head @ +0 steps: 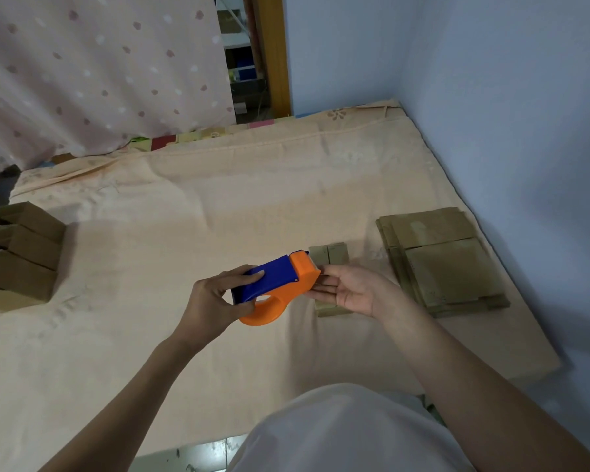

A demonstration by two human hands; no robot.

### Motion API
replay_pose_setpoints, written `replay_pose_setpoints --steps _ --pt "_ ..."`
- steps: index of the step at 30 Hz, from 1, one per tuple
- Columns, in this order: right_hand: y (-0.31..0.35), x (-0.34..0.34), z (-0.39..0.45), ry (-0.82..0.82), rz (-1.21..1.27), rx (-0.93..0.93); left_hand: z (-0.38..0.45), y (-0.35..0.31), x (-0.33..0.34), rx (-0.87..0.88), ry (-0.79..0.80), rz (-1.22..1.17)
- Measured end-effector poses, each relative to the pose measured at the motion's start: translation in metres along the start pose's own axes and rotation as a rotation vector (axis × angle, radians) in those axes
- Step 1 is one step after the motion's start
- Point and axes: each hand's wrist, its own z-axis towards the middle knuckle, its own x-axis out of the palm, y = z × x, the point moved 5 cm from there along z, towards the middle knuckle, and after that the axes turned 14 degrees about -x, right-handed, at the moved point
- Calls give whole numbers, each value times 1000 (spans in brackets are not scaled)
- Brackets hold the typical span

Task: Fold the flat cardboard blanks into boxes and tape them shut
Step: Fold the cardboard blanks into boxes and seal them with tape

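The fingers of the left hand (215,298) are curling around the blue body of a tape dispenser (276,287), thumb on top and the other fingers underneath, holding it in the air above the bed. The fingers of the right hand (349,292) are lying nearly straight and relaxed, palm up, with their tips touching the dispenser's orange front end, probably feeling for the loose end of the tape; no tape strip is showing clearly. Directly under and behind the right hand, a small folded cardboard box (329,262) is sitting on a peach bedsheet (184,216), its top flaps meeting along a centre seam that looks not yet taped. The box is lying within easy reach, seemingly so the tape can be drawn straight down onto that seam. Just to the right of it, near the pale blue wall (491,97), a stack of flat cardboard blanks (447,260) is waiting, kept on the working hand's side for picking up. Well apart, at the left edge of the bed, several assembled boxes (21,257) are lined up touching each other, apparently set aside as done. A spotted pink curtain (99,69) is hanging behind the bed, and the person's pale clothing is filling the bottom of the view.
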Motion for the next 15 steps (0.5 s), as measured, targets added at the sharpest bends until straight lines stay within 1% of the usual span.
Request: replay_pose_setpoints --steps 4,7,11,15 --pt "-1 -1 3 -23 97 25 3 -2 -3 21 2 36" --pt "-1 1 3 -18 82 24 3 -6 -4 34 2 34" --pt "-5 -1 4 -46 144 51 5 -9 -5 46 -1 59" --pt "-7 -2 2 -39 143 77 5 -9 -5 50 13 91"
